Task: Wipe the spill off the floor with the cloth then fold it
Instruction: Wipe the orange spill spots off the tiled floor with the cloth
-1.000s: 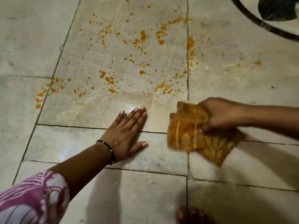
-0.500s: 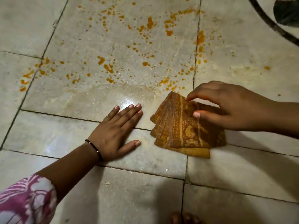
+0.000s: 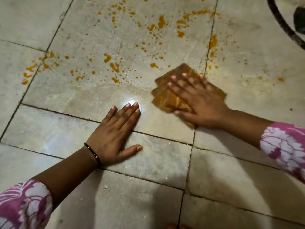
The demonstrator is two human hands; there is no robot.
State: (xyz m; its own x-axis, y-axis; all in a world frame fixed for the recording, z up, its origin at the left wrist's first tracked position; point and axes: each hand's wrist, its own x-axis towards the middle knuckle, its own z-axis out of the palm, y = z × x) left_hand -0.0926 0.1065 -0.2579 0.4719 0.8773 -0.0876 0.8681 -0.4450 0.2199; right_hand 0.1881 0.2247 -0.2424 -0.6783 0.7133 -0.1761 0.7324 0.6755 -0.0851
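Flattened across the cloth [image 3: 166, 100], our right hand [image 3: 198, 103] has its fingers straight and spread, pressing the fabric to the floor [image 3: 148, 187] rather than curling round it; the cloth lies right of the frame's centre, at the lower right edge of the spill [image 3: 115, 63]. Our left hand [image 3: 113, 138] rests palm-down on the tiles at lower centre, fingers straight, holding nothing, apparently bracing us. We judge the wiping is under way, with folding not yet begun: orange drops are scattered across the upper middle and out to the left. Next we need to push the cloth up and leftward through those drops, keeping pressure even. Most of the cloth is hidden under our palm and its edges are blurred, so we cannot tell how it is layered. A dark curved object at the upper right corner is cut off and unidentifiable.
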